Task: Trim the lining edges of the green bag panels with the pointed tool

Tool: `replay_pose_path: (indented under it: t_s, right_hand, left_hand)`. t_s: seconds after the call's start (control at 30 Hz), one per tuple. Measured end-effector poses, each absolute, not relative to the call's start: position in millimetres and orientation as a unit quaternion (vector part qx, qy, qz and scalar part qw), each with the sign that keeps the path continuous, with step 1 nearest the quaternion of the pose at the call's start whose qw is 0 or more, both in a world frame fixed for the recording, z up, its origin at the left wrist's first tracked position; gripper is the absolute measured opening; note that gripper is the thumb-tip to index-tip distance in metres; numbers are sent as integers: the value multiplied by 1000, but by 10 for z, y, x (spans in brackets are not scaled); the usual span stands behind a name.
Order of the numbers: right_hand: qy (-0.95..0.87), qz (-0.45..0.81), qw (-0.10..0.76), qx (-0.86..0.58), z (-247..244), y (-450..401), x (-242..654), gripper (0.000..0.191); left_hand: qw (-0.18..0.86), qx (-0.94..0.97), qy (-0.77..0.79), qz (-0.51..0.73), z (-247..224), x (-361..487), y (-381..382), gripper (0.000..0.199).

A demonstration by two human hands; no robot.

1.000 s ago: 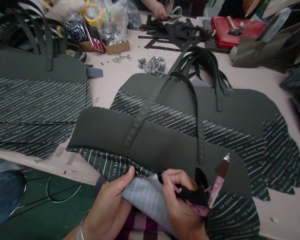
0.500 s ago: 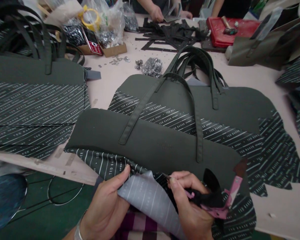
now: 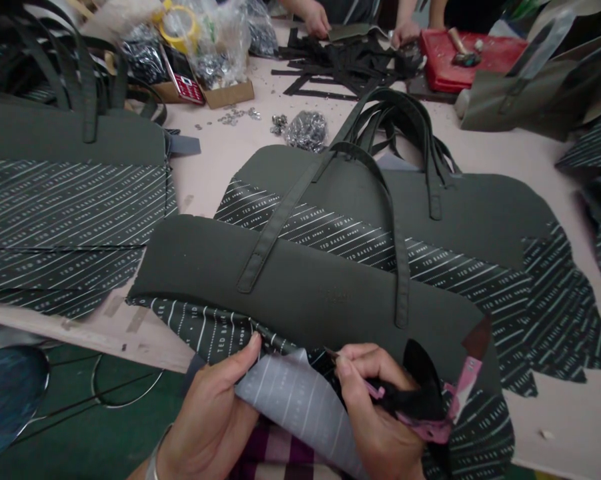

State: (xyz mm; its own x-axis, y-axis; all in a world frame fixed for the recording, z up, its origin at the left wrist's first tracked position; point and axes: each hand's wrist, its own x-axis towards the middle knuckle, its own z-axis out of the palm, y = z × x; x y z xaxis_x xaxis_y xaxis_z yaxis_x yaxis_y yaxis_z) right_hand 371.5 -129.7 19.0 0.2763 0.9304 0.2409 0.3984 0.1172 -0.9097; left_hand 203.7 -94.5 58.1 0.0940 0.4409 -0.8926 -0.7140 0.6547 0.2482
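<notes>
A dark green bag panel [image 3: 300,280] with two strap handles lies at the table's front edge, its striped printed fabric [image 3: 200,327] folded back to show a grey underside [image 3: 300,400]. My left hand [image 3: 220,407] grips the folded fabric, thumb on top. In my right hand [image 3: 380,407] is a pink and black tool [image 3: 430,420], wrapped by the fingers. Its thin tip is near the fabric, just beneath the panel's lower edge; whether it touches is too small to tell. More panels with handles [image 3: 480,207] lie behind.
Stacked bag panels [image 3: 70,200] lie at the left. Farther back are a cardboard box [image 3: 229,95], a bag of metal parts [image 3: 307,130], black strips [image 3: 350,67] and a red tray [image 3: 495,57] with a hammer. Another person's hands [image 3: 316,19] work across the table.
The other person's hands and the piece they hold have shifted at the far side. My own hands keep nearly the same grip and place.
</notes>
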Motion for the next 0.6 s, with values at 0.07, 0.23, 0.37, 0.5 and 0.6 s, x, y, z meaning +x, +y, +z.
replay_pose_path:
  t_s: [0.07,0.23,0.37,0.5,0.6]
  right_hand:
    - [-550,256,509,-610,197,-1293,3716,28]
    - [-572,242,488,-613,178,-1263,3702,26]
    - [-585,233,472,-617,125,-1243,3662,25]
    - [-596,233,459,-616,60,-1296,3703,22]
    - [-571,279,505,-585,46,-1392,3779,25]
  left_hand:
    - [729,-123,543,398,576,2032,-953,23]
    - [734,-107,536,403,555,2043,-981,22]
    - [722,-86,550,411,556,2058,-992,22]
    - [718,-72,559,409,547,2079,-966,21]
    - [723,-56,544,423,497,2093,-990,25]
